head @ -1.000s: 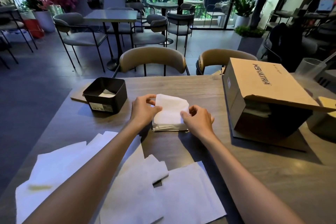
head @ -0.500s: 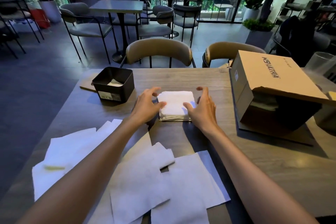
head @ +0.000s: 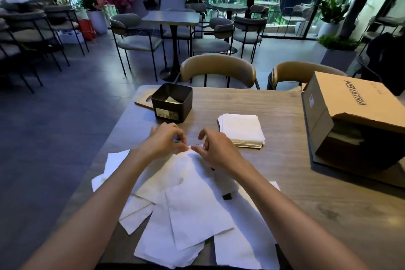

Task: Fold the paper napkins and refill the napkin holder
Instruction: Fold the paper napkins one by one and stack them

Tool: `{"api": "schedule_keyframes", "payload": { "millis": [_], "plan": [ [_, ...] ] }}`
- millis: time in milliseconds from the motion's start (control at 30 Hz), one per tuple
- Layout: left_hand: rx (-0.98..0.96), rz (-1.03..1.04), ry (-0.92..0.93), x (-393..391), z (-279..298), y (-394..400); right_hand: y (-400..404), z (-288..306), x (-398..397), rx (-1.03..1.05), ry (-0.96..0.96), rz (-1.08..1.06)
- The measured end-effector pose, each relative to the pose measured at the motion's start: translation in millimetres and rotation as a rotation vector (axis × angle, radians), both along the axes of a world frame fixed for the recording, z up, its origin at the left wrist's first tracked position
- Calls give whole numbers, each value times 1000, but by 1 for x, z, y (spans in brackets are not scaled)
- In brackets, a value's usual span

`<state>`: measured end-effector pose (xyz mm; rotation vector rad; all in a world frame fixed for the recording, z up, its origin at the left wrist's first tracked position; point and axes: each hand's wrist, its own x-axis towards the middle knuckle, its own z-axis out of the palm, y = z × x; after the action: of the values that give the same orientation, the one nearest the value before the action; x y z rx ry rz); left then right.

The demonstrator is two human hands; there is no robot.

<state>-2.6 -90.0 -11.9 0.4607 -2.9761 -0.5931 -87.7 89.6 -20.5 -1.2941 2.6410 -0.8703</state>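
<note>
Several unfolded white paper napkins (head: 192, 210) lie spread over the near part of the wooden table (head: 285, 160). My left hand (head: 166, 142) and my right hand (head: 215, 149) pinch the far edge of the top napkin between fingertips. A neat stack of folded napkins (head: 241, 130) sits to the right of my right hand, untouched. The black square napkin holder (head: 172, 103) stands beyond my left hand, with a little white paper at its bottom.
A large cardboard box (head: 350, 116) lies open on its side at the table's right. A thin wooden board (head: 143, 101) pokes out behind the holder. Two tan chairs (head: 219, 69) stand at the far edge; the table's left edge runs near the napkins.
Both hands have left the folded stack and come back toward me to the loose napkins, where they now pinch the top one. The camera view has tilted and shifted.
</note>
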Motion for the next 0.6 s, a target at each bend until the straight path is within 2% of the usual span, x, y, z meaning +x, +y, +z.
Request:
{"api": "schedule_keyframes", "payload": {
  "millis": [100, 233, 333, 467, 600],
  "plan": [
    [169, 18, 65, 9, -3, -8, -1, 1, 1, -34, -62, -32],
    [416, 48, 248, 16, -5, -10, 5, 3, -5, -50, -166, -48],
    [451, 58, 310, 14, -5, -8, 8, 7, -8, -120, -116, -44],
    [508, 52, 266, 17, -5, -10, 12, 15, -15, -243, -138, -68],
    [435, 133, 305, 22, -11, -20, 20, 25, -22, -389, -136, -113]
  ]
}}
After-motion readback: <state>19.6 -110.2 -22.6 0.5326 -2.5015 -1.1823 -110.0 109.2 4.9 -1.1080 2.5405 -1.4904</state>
